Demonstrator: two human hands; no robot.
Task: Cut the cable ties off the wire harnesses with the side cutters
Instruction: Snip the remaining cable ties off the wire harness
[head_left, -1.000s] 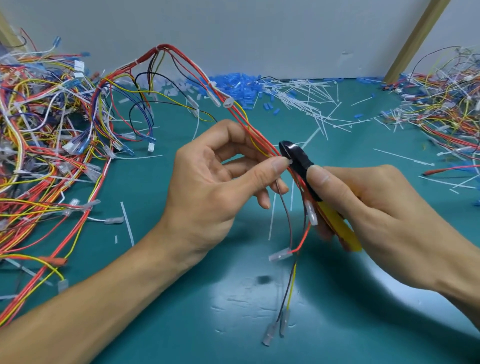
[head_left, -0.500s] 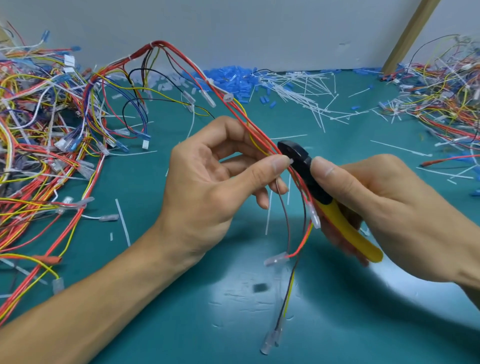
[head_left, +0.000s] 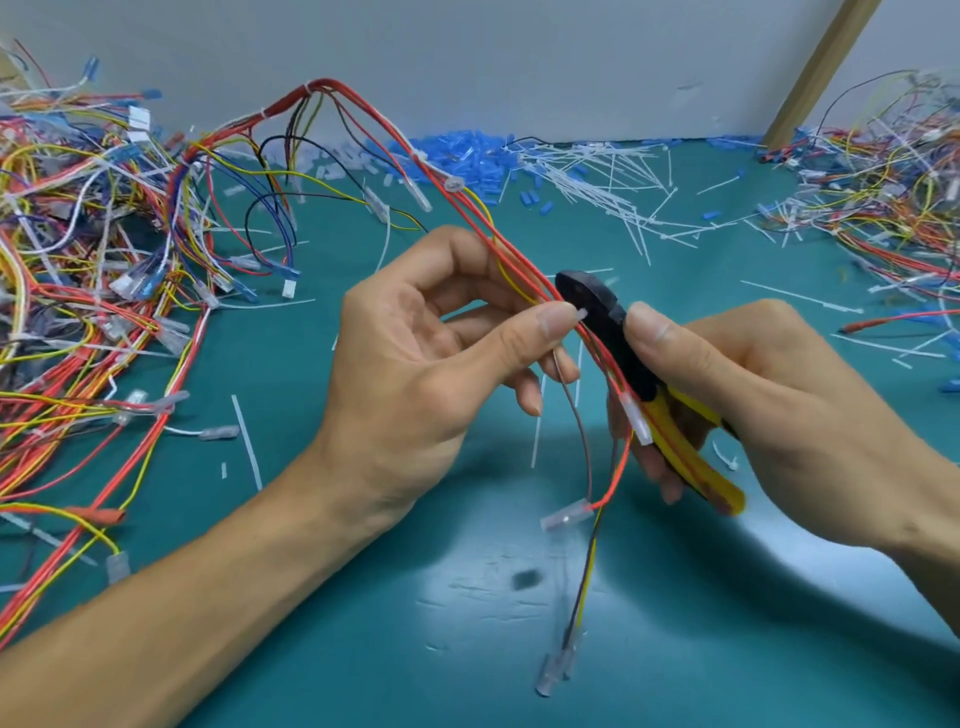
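- The left hand (head_left: 415, 364) is raised over the teal mat (head_left: 727, 649) at centre; its thumb and forefinger pinch the wire harness (head_left: 289, 101) right at a white cable tie (head_left: 581, 314), the other fingers curled loosely behind.
- The harness arches from the far left, runs down through that pinch and hangs toward the near edge, ending in clear connectors.
- The right hand (head_left: 769, 415) grasps the side cutters (head_left: 631, 358); the fingers wrap the yellow handles and the thumb lies along the black head.
- The cutter head sits just behind the red wires, touching or nearly touching the tie; whether the blades are closed cannot be told.
- A tangled pile of harnesses (head_left: 78, 286) fills the left; another pile (head_left: 893, 208) lies far right.
- Cut white ties (head_left: 597, 176) and blue sleeves (head_left: 467, 156) are scattered along the far wall.
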